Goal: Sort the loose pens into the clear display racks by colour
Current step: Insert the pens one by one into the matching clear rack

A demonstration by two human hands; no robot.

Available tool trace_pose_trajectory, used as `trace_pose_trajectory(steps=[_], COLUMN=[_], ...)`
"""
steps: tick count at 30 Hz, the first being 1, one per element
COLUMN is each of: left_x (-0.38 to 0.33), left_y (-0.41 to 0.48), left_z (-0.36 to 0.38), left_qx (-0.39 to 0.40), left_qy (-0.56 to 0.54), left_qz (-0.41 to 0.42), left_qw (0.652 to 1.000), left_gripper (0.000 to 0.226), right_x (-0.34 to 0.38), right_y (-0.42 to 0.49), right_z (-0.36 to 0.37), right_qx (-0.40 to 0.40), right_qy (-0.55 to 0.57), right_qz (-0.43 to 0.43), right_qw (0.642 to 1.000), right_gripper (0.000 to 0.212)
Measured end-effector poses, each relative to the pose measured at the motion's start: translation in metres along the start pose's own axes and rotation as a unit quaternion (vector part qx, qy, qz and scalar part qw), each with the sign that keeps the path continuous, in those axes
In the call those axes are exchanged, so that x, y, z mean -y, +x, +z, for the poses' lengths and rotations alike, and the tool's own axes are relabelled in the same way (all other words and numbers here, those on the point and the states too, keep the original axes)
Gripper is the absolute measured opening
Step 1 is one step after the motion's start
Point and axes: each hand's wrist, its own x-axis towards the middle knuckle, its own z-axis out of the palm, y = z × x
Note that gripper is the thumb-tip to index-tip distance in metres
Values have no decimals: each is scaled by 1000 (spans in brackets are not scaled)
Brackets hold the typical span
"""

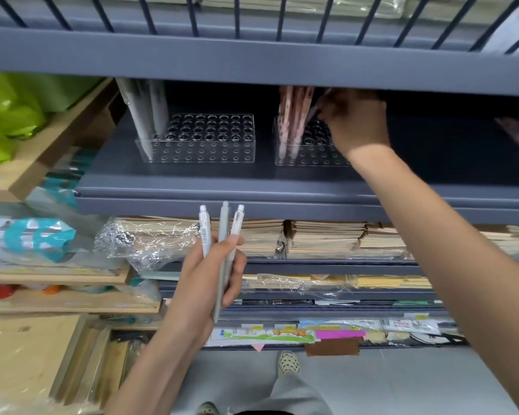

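Three pale pens [222, 226], light, stiff, smooth-barrelled: your left hand [210, 280] grips them fanned, low on the barrels, below the rack shelf [252, 187]. Your right hand [354, 121] curls at the right rack [312, 158] beside pink pens [291, 121]; blur hides whether it pinches one. Take each mid-barrel; slick plastic may slip.

Left rack [204, 145] beside right rack [309, 158] on shelf [222, 181]; pens [146, 115] in left end of each.

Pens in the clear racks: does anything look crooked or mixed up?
Slightly. The white pens in the left rack and the pink pens in the right rack lean instead of standing upright. Colours aren't mixed. The right hand seems to pinch a pink one. The left hand holds three pale pens.
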Motion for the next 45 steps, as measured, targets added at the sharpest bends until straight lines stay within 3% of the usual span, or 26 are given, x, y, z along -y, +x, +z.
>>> trace_pose_trajectory(steps=[4,10,16,19,22,25,28,31,35,38,45], left_x=[1,6,7,6,6,9,10,8,2,-3,-15], left_y=[3,-1,-6,-7,-8,-9,-12,-16,-22,-27,-33], left_z=[5,3,0,-5,-12,-18,-22,-27,-41,-55,-87], left_qx=[9,-4,2,19,35,47,59,76,86,93,61], left_qy=[-30,-17,22,26,38,38,42,42,45,46,24], left_qz=[9,31,50,48,55,61,67,70,68,59,48], left_qw=[999,999,999,998,997,996,995,994,993,993,997], left_gripper=[30,17,14,27,37,34,28,25,24,27,36], right_x=[5,10,4,-3,4,23,47,64,78,91,119], right_y=[8,12,7,-12,-59,-114,-151,-171,-180,-182,-184], right_z=[3,4,-3,-11,-18,-15,-4,8,20,30,48], right_qx=[60,114,104,22,-45,41,180,241,245,253,148], right_qy=[-38,-56,-25,114,262,267,280,322,363,354,402], right_qz=[-41,-30,1,84,126,132,135,132,155,135,138], right_qw=[997,991,994,990,956,954,933,906,886,890,893], right_gripper=[21,28,26,25,24,8,12,12,12,10,4])
